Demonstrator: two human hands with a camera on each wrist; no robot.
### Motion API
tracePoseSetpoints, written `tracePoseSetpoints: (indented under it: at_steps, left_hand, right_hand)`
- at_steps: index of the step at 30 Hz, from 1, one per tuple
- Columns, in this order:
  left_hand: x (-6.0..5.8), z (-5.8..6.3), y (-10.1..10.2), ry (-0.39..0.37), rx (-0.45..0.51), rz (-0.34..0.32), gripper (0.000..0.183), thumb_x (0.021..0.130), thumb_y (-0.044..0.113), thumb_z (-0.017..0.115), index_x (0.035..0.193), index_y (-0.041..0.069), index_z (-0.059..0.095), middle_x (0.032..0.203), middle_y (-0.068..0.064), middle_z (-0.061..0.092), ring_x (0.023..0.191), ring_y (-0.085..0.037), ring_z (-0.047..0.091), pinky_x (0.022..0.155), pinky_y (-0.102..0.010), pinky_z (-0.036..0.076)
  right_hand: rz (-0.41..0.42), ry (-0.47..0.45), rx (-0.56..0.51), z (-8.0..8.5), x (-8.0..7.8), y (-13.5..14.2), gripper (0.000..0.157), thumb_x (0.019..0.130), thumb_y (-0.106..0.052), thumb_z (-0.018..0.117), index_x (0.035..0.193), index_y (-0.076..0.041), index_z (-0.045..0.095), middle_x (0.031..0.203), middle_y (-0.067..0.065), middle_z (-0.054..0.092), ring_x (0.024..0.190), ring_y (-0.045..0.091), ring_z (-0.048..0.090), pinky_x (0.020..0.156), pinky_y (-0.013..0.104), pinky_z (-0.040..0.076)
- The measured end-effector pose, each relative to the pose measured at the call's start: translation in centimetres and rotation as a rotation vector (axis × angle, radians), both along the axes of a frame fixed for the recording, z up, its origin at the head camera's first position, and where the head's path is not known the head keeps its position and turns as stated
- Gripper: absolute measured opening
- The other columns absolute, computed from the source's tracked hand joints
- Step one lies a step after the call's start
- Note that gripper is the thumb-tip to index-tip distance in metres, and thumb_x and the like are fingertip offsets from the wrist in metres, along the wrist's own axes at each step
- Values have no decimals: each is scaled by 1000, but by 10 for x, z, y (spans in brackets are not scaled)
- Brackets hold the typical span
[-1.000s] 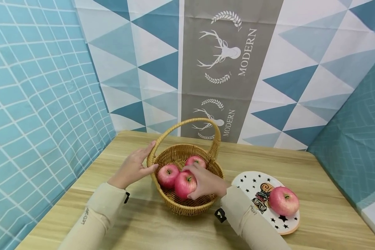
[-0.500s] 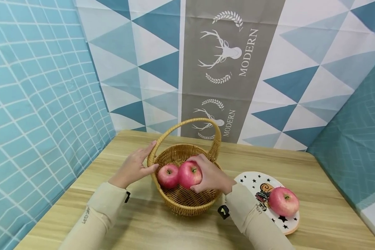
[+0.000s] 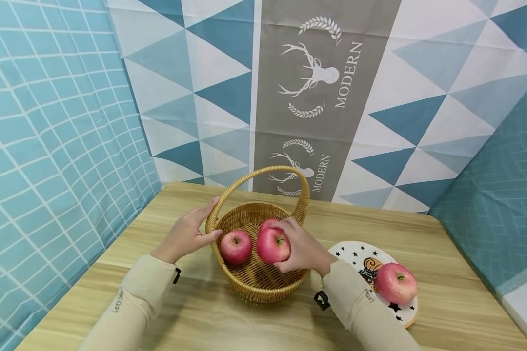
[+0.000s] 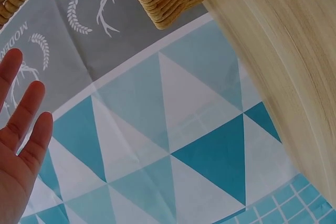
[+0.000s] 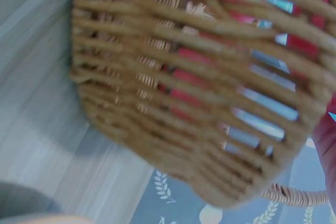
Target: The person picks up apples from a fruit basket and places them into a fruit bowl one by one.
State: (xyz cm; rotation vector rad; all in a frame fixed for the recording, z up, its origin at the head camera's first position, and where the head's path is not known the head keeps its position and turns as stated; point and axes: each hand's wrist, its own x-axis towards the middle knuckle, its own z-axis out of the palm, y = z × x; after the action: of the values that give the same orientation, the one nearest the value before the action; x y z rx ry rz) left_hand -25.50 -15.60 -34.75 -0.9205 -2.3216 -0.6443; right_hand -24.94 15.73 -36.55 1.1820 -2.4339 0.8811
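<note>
Apple (image 3: 272, 247) farther right, in right hand (image 3: 306, 249)

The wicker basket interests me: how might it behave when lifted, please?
The wicker basket is probably light for its size, since gaps show through its weave. The tall arched handle looks stiff, judging by its tight wrapping. The round apple lying inside, at the left, might roll if the basket tilts.

A wooden table (image 3: 228, 324) lies before a deer-printed cloth (image 3: 307, 73), with a blue checked wall (image 3: 48, 122) left and teal wall (image 3: 496, 180) right
</note>
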Motion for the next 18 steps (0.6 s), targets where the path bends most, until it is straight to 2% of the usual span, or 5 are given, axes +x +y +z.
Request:
tracePoseSetpoints:
  at_steps: [8, 14, 18]
  left_hand:
    - [1, 2, 0, -33, 0, 21, 75, 76, 22, 71, 141, -2, 43, 115, -29, 62, 103, -45, 58, 88, -60, 43]
    - [2, 4, 0, -52, -12, 34, 73, 78, 21, 70, 142, -1, 42, 116, -28, 62, 104, -44, 59, 88, -59, 44]
    - [1, 3, -1, -48, -21, 36, 72, 79, 21, 70, 142, -1, 42, 116, -27, 62, 104, -43, 59, 88, -58, 45]
  right_hand:
    - [-40, 9, 10, 2, 2, 18, 78, 54, -24, 79, 124, -4, 53, 113, 11, 49, 95, 23, 56, 77, 36, 53]
    - [-44, 0, 14, 6, 4, 30, 75, 55, -24, 79, 123, -6, 54, 114, 10, 50, 96, 23, 56, 75, 34, 53]
    - [-48, 30, 36, 8, 4, 38, 75, 55, -26, 79, 123, -7, 56, 112, 9, 51, 92, 21, 57, 73, 33, 53]
